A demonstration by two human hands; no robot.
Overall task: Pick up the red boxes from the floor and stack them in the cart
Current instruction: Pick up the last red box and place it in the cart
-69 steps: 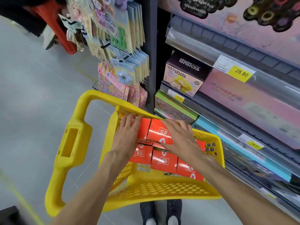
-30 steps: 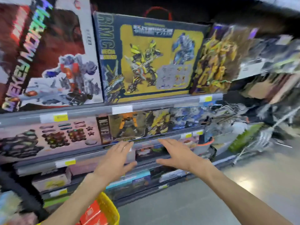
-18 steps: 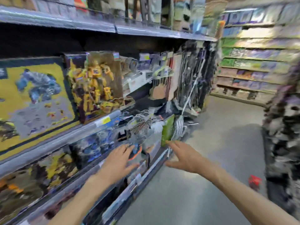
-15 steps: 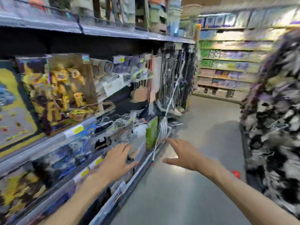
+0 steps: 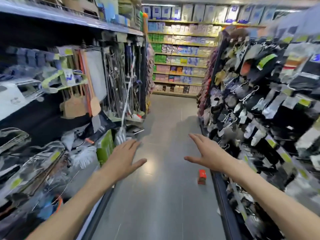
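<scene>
The goods on the shelves (image 5: 52, 94) at my left and the hanging rack (image 5: 259, 94) at my right were smeared by blur, their labels unreadable. The red box (image 5: 201, 176) on the floor was too small to read, and both my forearms ran off the bottom edge.

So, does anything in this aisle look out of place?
Yes: a small red box sits alone on the floor, close to the base of the right-hand rack, while other goods are on shelves or hooks. Both hands are empty.
</scene>
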